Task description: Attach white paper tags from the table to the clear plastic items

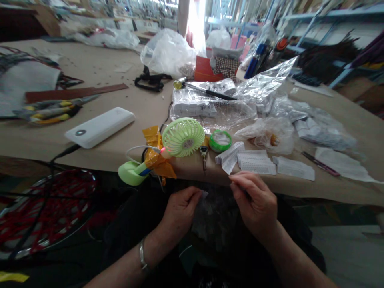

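Plastic film [210,208] is pinched between my left hand [181,210] and right hand [255,202], low near the table [144,108] edge; it may slip, being thin.

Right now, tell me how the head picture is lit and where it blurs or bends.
Head view: bright daylight blows out the far doorway; the clear plastic bags glare; the lap is dim, so whatever the left hand and right hand pinch is hard to read; the table edge bows with wide-angle distortion; the far shelves are soft, the green fan fairly sharp.
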`<state>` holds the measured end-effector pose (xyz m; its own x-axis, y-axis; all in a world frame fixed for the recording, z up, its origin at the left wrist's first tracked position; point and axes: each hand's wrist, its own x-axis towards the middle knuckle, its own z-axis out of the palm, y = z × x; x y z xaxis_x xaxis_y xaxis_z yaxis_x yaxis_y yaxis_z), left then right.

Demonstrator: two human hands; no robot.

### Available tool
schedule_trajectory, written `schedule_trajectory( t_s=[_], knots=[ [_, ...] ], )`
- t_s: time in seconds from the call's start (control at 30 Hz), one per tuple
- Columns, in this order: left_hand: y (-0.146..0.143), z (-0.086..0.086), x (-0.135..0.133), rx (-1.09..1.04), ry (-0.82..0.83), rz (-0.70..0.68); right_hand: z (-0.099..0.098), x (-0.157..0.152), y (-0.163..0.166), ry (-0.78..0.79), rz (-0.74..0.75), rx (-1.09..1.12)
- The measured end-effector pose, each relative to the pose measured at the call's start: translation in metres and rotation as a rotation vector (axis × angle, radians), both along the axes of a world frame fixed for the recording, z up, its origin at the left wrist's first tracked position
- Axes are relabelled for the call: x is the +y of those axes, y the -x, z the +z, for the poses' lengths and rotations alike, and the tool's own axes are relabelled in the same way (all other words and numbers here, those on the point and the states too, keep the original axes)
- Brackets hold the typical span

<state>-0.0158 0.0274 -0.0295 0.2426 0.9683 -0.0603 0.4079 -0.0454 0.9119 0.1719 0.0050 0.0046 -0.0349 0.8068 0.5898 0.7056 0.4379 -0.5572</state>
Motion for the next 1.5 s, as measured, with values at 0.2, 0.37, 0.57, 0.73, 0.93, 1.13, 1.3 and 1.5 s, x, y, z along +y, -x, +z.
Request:
schedule_trajectory(
  t_s=[0.2,0.37,0.57,0.73,0.93,1.13,1.3,1.5],
  knots=[
    [0.006,-0.024,-0.001,0.165,-0.084,-0.099,-0.004,0.021,-0.016,-0.02,-0.172,-0.532],
    [0.004,-0.014,-0.002,0.132,-0.041,-0.078,-0.013,0.023,-0.018,-0.096,-0.155,-0.486],
    [-0.017,0.01,-0.006,-0.304,0.392,-0.016,-0.002,0.017,-0.028,-0.235,-0.055,-0.348],
    [-0.039,0.026,-0.011,-0.943,0.868,-0.037,-0.003,-0.012,-0.017,-0.229,0.097,-0.321],
    [-0.056,0.035,-0.011,-1.004,0.889,0.06,-0.012,-0.036,-0.012,-0.183,0.205,-0.299],
    [-0.057,0.031,-0.016,-0.754,0.887,0.061,-0.012,-0.01,-0.053,-0.085,-0.172,-0.486],
    [-0.059,0.022,-0.022,-0.686,0.876,0.044,-0.017,0.001,-0.064,-0.07,-0.276,-0.605],
    [-0.061,0.02,-0.025,-0.646,0.903,0.055,-0.018,0.006,-0.07,-0.156,-0.257,-0.504]
  ],
)
